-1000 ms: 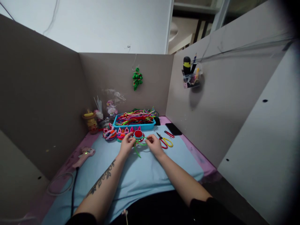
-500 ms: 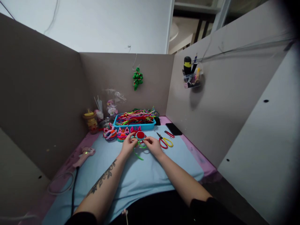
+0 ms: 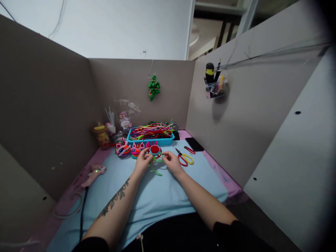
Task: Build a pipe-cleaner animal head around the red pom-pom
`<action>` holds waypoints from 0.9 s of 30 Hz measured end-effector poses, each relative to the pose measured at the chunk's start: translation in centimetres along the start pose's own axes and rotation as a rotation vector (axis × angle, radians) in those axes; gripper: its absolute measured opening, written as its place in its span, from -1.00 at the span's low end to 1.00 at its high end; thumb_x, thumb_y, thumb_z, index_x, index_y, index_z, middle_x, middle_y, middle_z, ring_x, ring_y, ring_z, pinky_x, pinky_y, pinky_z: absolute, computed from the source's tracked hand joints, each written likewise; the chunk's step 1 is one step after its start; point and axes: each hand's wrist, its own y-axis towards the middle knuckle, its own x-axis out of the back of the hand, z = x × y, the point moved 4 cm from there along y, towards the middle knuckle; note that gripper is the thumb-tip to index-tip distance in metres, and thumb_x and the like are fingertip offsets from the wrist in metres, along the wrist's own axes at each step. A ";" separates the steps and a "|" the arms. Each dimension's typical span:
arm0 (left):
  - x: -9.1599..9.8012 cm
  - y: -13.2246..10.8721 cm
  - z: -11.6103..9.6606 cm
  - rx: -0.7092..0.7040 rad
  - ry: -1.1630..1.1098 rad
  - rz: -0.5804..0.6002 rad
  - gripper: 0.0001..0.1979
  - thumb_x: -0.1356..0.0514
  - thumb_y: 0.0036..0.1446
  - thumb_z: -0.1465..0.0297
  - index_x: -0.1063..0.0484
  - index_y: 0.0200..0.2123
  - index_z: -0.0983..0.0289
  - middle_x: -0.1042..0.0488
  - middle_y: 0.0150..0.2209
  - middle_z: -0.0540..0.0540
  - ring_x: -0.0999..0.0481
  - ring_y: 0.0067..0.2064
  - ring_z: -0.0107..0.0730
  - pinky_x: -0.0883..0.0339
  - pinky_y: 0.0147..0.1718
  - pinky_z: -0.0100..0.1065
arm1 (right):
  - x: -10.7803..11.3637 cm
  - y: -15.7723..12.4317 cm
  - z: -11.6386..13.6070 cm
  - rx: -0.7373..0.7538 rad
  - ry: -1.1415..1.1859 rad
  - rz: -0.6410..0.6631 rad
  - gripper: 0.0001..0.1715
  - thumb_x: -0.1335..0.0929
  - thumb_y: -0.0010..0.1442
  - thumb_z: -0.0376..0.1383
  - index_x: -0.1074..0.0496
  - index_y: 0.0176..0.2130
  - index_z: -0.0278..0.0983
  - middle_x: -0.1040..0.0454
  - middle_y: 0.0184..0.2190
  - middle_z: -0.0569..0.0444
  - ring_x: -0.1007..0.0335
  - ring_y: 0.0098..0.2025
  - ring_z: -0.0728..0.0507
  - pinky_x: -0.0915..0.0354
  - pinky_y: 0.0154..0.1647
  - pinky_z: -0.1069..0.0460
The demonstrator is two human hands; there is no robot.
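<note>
Both hands meet over a light blue cloth (image 3: 157, 196) on the desk. My left hand (image 3: 142, 161) pinches a small round red piece with a blue rim (image 3: 155, 149). My right hand (image 3: 171, 161) pinches a green pipe cleaner (image 3: 156, 170) that loops under the red piece and trails toward me. Just behind the hands sit finished pipe-cleaner figures with pink ears (image 3: 130, 149). Farther back, a blue tray (image 3: 151, 141) is heaped with coloured pipe cleaners.
Red and yellow scissors (image 3: 185, 158) lie right of my right hand, a black phone (image 3: 194, 144) beyond them. A pink glue gun (image 3: 93, 174) with its cord lies at the left. Jars and a bag stand at the back left. Partition walls enclose the desk; a pen holder (image 3: 214, 84) hangs on the right one.
The hands have shifted slightly while working the green pipe cleaner round the red piece; its trailing end has swung a little to the right.
</note>
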 end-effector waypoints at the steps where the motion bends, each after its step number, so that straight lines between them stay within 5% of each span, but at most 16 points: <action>1: -0.1 -0.1 0.0 0.003 0.003 0.009 -0.28 -0.34 -0.13 0.28 -0.22 0.11 0.38 -0.45 -0.50 -0.04 -0.45 -0.52 -0.45 -0.30 -0.47 -0.40 | 0.0 0.0 -0.1 0.003 -0.008 0.001 -0.73 -0.33 0.02 -0.25 -0.48 -0.24 -0.28 -0.43 -0.55 0.14 -0.33 -0.50 -0.05 -0.27 -0.42 0.06; 13: -1.0 -0.7 -0.6 0.034 0.033 0.062 -0.32 -0.33 -0.15 0.30 -0.24 0.07 0.37 -0.38 -0.56 -0.08 -0.33 -0.57 -0.53 -0.18 -0.54 -0.46 | -0.1 0.0 0.4 0.062 -0.076 0.038 -0.72 -0.29 0.02 -0.30 -0.57 -0.33 -0.25 -0.59 -0.32 0.01 -0.48 -0.22 -0.16 -0.35 -0.13 -0.06; 27: -0.1 0.0 0.0 0.017 0.022 -0.042 -0.39 -0.32 -0.16 0.30 -0.27 -0.01 0.34 -0.41 -0.55 -0.07 -0.37 -0.55 -0.51 -0.22 -0.51 -0.45 | -0.9 -0.3 -0.1 -0.019 0.022 0.110 -0.71 -0.37 0.02 -0.22 -0.36 -0.21 -0.25 -0.39 -0.57 0.23 -0.31 -0.52 -0.03 -0.23 -0.43 0.08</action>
